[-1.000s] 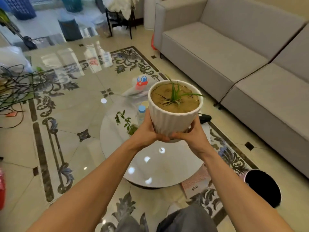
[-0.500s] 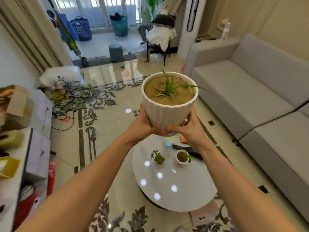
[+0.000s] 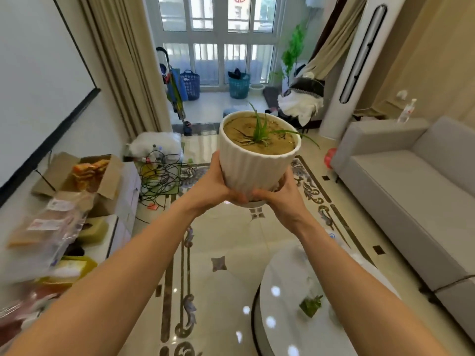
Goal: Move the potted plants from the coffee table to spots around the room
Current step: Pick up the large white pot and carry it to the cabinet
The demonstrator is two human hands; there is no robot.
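Note:
A white ribbed pot (image 3: 254,165) with brown soil and a small green sprout is held up in front of me at arm's length. My left hand (image 3: 214,185) grips its lower left side and my right hand (image 3: 279,195) cups its lower right and base. The round white coffee table (image 3: 282,317) lies below right, partly behind my right arm. A small green plant (image 3: 311,305) still stands on it, blurred.
A grey sofa (image 3: 411,191) runs along the right. Cardboard boxes and packets (image 3: 84,181) crowd a low unit on the left, with tangled cables (image 3: 162,173) on the floor beyond. Ahead are a balcony door, baskets (image 3: 239,86), a tall green plant (image 3: 291,52) and a chair with clothes.
The view has swung up and to the left, away from the table. The pot stays in both hands; the coffee table has slid to the lower right of the view.

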